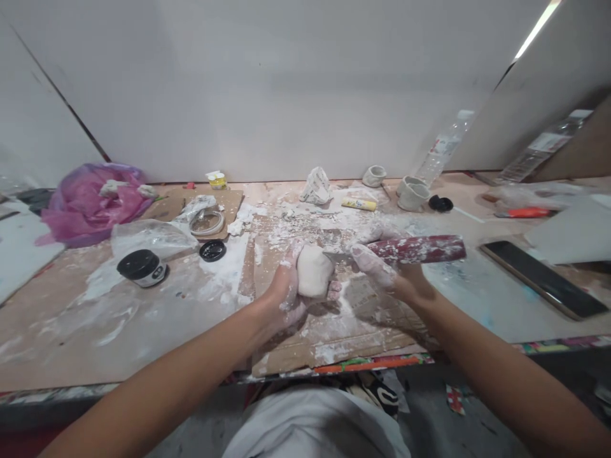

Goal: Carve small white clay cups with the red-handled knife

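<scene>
My left hand (287, 286), dusted white, is wrapped around a rounded lump of white clay (314, 272) held over a cardboard sheet (277, 356). My right hand (379, 264) grips a scraper with a dark red, white-smeared handle (424, 249) that points to the right. The scraper's grey blade (337, 243) reaches left to the upper right side of the clay, but I cannot tell whether it touches. My fingers hide part of the tool near where the blade meets the handle.
Small clay pots (413, 193) stand at the back, near a yellow tube (359, 203) and a plastic bottle (442, 152). A phone (544, 278) lies right. On the left are a black-lidded jar (142, 267), a black lid (212, 250), a tape roll (207, 222) and a pink bag (95, 210).
</scene>
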`<state>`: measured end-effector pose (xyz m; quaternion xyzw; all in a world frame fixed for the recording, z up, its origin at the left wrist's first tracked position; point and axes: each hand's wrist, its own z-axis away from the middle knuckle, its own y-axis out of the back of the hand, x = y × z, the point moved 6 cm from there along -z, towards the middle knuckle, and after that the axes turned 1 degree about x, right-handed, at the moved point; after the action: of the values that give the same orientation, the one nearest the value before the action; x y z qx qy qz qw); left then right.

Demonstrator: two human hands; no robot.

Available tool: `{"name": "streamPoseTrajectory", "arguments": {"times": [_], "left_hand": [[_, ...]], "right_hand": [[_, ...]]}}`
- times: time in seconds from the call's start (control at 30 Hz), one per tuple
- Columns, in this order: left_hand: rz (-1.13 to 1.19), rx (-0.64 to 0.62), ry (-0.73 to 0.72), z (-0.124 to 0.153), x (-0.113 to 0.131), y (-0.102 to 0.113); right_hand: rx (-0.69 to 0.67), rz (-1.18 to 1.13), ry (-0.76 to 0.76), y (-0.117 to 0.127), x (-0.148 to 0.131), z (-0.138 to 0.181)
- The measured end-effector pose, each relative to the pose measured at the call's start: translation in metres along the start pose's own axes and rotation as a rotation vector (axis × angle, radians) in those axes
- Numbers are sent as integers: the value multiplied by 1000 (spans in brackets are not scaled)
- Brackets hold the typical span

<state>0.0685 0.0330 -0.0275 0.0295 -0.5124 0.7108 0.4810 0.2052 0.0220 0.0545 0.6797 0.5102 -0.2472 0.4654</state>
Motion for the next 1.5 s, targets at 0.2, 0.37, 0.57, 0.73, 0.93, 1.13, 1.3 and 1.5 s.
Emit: {"name": "streamPoseTrajectory", "arguments": {"times": [0.2, 0.37, 0.57, 0.73, 0.93, 1.13, 1.3, 1.5], "left_hand": [[75, -72, -68, -2, 2, -5], [71, -5, -22, 1, 1, -4], [128, -69, -10, -1, 0, -5], [141, -66, -31, -2, 1, -4], [151, -51, 26, 1, 0, -2], [160, -96, 15, 2, 2, -7], [126, -67, 62, 7, 1, -8], [173, -152, 80, 5, 0, -7]], "right_hand": [[-305, -49, -75, -20, -2, 5], [-51, -27, -41, -1, 7, 0], [-200, -106, -79, -12, -2, 5], [-233, -92, -90, -15, 0, 2], [-97, -118, -73, -3, 6, 2], [-287, -191, -199, -17, 7, 9], [-50, -120, -149, -1, 12, 1], [-311, -192, -214, -20, 8, 7]]}}
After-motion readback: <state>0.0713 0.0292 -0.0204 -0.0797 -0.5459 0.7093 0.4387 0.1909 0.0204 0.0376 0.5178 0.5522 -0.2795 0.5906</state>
